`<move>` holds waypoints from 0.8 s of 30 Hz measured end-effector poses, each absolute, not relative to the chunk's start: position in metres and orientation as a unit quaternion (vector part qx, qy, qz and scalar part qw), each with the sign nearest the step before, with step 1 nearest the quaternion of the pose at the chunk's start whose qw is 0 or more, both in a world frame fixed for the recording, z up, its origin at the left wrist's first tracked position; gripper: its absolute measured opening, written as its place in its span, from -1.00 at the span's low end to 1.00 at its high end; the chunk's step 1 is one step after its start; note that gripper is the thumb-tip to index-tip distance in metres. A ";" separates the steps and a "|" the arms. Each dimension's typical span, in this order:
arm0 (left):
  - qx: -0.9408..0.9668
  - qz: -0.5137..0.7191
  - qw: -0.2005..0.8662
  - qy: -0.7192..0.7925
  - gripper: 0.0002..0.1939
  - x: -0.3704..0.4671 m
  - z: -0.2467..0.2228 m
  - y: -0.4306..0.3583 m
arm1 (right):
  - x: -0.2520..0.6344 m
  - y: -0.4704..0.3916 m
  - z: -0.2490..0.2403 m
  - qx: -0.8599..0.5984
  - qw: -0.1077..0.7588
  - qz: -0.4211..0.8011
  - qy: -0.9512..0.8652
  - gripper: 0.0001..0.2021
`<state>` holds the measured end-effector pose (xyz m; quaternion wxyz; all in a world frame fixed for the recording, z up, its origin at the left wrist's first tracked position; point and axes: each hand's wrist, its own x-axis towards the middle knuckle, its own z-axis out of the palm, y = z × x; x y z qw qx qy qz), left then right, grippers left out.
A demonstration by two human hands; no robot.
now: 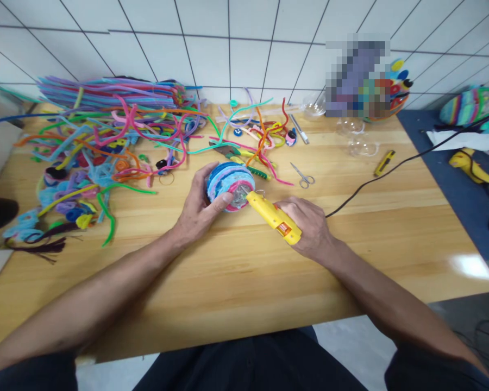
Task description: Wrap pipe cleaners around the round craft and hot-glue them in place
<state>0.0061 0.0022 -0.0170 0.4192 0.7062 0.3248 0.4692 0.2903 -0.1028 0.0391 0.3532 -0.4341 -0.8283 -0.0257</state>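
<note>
My left hand (pixel 204 201) is wrapped round a ball (pixel 230 176) covered in coils of blue, light blue and pink pipe cleaner. A bare, greyish clear patch shows on the side of the ball facing my right hand. In my right hand (pixel 309 222) is a yellow glue gun (pixel 273 216), its fingers closed round the handle. The gun's nozzle points at the bare patch, at or very near its surface; I cannot tell whether it touches. A black cord (pixel 362 195) runs from the gun off to the right.
Loose pipe cleaners (pixel 122 136) lie heaped at the left, with a thick bundle (pixel 114 93) behind. Beyond the ball are small scissors (pixel 303 176) and pliers (pixel 224 149). A yellow cutter (pixel 384 163) and clear plastic shells (pixel 362 145) lie right; another glue gun (pixel 470 164) rests farther right.
</note>
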 end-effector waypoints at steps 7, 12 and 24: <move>0.701 0.474 0.421 0.327 -0.20 0.007 -0.019 0.001 | 0.292 -0.104 0.037 -0.436 0.350 -0.040 -0.828 -0.83; 0.697 0.474 0.428 0.326 -0.20 0.007 -0.018 0.001 | 0.291 -0.104 0.039 -0.435 0.348 -0.033 -0.830 -0.82; 0.704 0.469 0.424 0.324 -0.20 0.006 -0.018 0.001 | 0.292 -0.105 0.039 -0.437 0.348 -0.021 -0.829 -0.85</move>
